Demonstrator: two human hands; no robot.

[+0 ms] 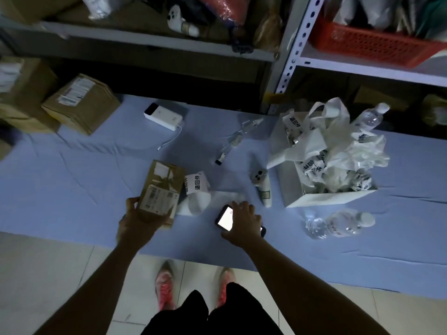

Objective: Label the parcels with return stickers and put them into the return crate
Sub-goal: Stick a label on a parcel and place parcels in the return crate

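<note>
Left hand [135,221]: fingers and thumb curled round the near end of a brown cardboard parcel [160,192], over the blue sheet [72,189]. Right hand [244,222]: fingers spread over a lit phone [224,217] lying on the sheet; whether they grip it cannot be told in this dim view. Return sticker strip [197,186]: just beside the parcel, on its right. White return crate [326,198]: well to the right, apparently holding labelled white bags.

Left hand [135,223] around brown parcel [160,192] — right hand [244,222] over phone [225,218]
</note>
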